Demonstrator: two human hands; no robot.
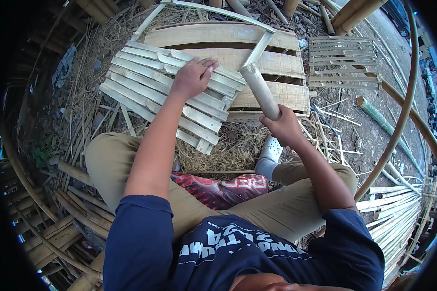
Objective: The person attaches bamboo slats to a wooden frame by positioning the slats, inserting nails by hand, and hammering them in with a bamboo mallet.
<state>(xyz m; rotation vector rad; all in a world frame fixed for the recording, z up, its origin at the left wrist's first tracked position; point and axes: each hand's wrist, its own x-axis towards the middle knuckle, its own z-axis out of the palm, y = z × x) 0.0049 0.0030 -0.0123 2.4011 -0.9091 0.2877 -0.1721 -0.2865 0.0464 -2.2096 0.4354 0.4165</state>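
A panel of pale bamboo slats [150,89] lies tilted in front of me, its left part lower than its far edge. My left hand [194,76] rests on its upper slats, fingers stretched out and thumb apart. In my right hand [285,127] is a short, thick bamboo pole [261,93], gripped near its lower end. The pole's far end is beside the panel's right corner, close to a thin bamboo strip frame [218,12] that reaches around the far side; I cannot tell whether they touch. Wide wooden planks [272,97] lie beneath the panel.
A smaller slatted bamboo panel [342,63] lies at the right. Beyond it is a green bamboo pole [383,121]. Curved bamboo [409,97] rises on the right, above stacked bamboo poles [393,213]. Straw and bamboo scraps [218,157] cover the ground near my white shoe [271,149].
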